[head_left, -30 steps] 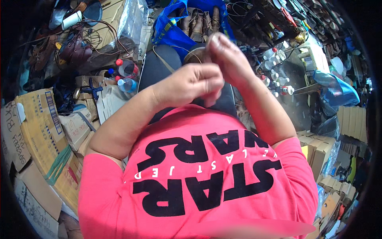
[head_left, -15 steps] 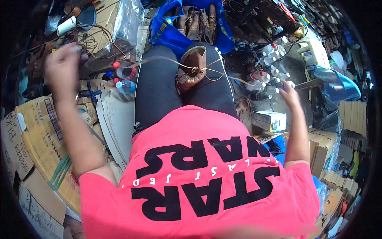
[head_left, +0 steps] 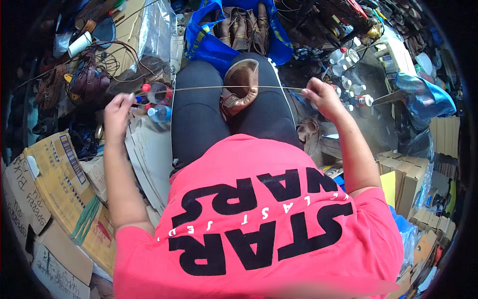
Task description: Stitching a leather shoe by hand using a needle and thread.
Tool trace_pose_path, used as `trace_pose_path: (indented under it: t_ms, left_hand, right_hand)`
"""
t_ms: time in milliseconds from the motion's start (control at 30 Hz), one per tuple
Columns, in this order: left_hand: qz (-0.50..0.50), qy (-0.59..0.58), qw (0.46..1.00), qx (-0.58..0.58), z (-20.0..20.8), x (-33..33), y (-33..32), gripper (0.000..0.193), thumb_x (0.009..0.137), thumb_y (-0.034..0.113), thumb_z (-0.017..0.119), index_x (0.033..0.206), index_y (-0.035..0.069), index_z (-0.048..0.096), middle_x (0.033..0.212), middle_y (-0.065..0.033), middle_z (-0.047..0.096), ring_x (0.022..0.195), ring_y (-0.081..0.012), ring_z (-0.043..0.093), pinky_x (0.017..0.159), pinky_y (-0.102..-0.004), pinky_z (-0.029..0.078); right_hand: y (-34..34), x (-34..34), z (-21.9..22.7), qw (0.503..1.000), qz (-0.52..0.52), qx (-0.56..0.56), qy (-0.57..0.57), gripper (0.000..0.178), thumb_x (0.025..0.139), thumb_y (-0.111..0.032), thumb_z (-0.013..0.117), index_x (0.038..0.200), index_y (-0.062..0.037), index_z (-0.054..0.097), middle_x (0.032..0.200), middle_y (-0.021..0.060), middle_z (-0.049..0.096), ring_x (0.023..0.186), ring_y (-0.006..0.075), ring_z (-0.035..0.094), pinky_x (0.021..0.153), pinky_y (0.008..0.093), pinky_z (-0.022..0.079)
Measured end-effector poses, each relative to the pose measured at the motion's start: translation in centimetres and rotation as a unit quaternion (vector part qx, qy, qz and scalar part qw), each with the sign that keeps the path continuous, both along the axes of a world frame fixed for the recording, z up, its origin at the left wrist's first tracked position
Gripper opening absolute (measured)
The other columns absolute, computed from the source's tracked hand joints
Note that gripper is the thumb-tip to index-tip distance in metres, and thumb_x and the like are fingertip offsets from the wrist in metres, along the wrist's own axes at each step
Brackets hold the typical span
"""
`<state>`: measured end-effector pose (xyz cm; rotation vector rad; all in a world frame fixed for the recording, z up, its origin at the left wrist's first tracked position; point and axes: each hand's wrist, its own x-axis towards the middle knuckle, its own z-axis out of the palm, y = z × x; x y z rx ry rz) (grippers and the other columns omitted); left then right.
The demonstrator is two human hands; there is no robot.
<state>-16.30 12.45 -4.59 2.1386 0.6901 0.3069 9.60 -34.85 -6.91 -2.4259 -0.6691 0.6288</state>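
Note:
A brown leather moccasin-style shoe (head_left: pixel 239 102) sits between my thighs, its tan inside facing up. Stretched nearly straight above it is a thin tan lace (head_left: pixel 199 88), running from one hand to the other. My left hand (head_left: pixel 117 114) pinches its left end beside the bottles, left of my knee. Out past my right thigh, my right hand (head_left: pixel 322 97) has thumb and fingers closed on the other end. Whether the lace is threaded through the shoe's edge or only crosses in front of it, I cannot tell.
Beyond my knees stands a blue bag (head_left: pixel 204 50) with several brown shoes (head_left: pixel 240 35). Plastic bottles (head_left: pixel 160 113) are at left, and more bottles (head_left: pixel 356 89) at right. Cardboard boxes (head_left: pixel 59 172) crowd the left, with a blue plastic bag (head_left: pixel 423 94) at far right.
Both hands have come inward from wide apart, the left one also lower and the right one slightly higher. The lace, looped and slack at the shoe before, is now a straight line.

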Motion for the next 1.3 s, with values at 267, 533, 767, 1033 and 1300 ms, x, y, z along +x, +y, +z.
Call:
trace_pose_path:
  t_ms: [267, 533, 767, 1033, 1300]
  left_hand:
    - [-0.065, -0.112, 0.986, 0.107, 3.1, 6.7, -8.5, 0.016, 0.084, 0.018, 0.068, 0.096, 0.008, 0.073, 0.088, -0.0084, 0.067, 0.084, -0.0173, 0.062, 0.078, -0.0279, 0.047]
    - [-0.315, -0.157, 0.927, 0.132, 1.6, 14.8, -16.6, 0.035, 0.073, 0.018, 0.076, 0.104, 0.007, 0.065, 0.099, -0.0113, 0.065, 0.095, -0.0252, 0.062, 0.086, -0.0301, 0.047]
    - [-0.406, 0.1, 0.899, -0.13, 1.0, 17.0, -16.3, 0.021, 0.077, 0.012, 0.073, 0.09, -0.001, 0.063, 0.08, -0.0026, 0.065, 0.078, -0.0083, 0.06, 0.076, -0.0253, 0.049]
    - [-0.434, 0.149, 0.838, -0.296, 0.1, 17.0, -15.8, 0.03, 0.083, 0.012, 0.066, 0.109, -0.002, 0.064, 0.092, -0.0029, 0.066, 0.084, -0.0103, 0.06, 0.081, -0.0253, 0.047]
    - [-0.483, 0.179, 0.829, -0.217, 0.9, 17.4, -16.0, 0.033, 0.084, 0.012, 0.059, 0.114, -0.001, 0.064, 0.095, -0.0042, 0.067, 0.086, -0.0115, 0.06, 0.085, -0.0265, 0.046]
  right_hand:
    - [3.1, 0.4, 2.9, 0.995, 0.008, 0.097, 0.016, 0.023, 0.088, -0.004, 0.056, 0.108, -0.0074, 0.067, 0.095, 0.0065, 0.056, 0.079, 0.0146, 0.058, 0.074, 0.0245, 0.048]
    - [9.9, 0.3, 2.7, 0.967, 0.185, 0.178, 0.001, 0.011, 0.08, 0.004, 0.065, 0.09, -0.0018, 0.066, 0.087, 0.0035, 0.059, 0.083, 0.0117, 0.06, 0.075, 0.0246, 0.049]
    - [9.8, -0.2, 2.1, 0.955, 0.223, 0.198, 0.011, 0.011, 0.079, 0.002, 0.067, 0.087, -0.0056, 0.067, 0.085, 0.0036, 0.061, 0.083, 0.0138, 0.06, 0.077, 0.0265, 0.049]
    - [8.4, -3.1, 1.2, 0.964, 0.139, 0.226, -0.006, 0.013, 0.078, -0.001, 0.069, 0.089, -0.0078, 0.069, 0.086, 0.0034, 0.062, 0.084, 0.0152, 0.061, 0.075, 0.0274, 0.048]
    - [8.8, -3.9, 4.0, 0.951, 0.218, 0.146, -0.16, 0.017, 0.076, -0.004, 0.064, 0.09, -0.013, 0.071, 0.09, 0.0093, 0.061, 0.08, 0.0279, 0.062, 0.07, 0.0379, 0.051]
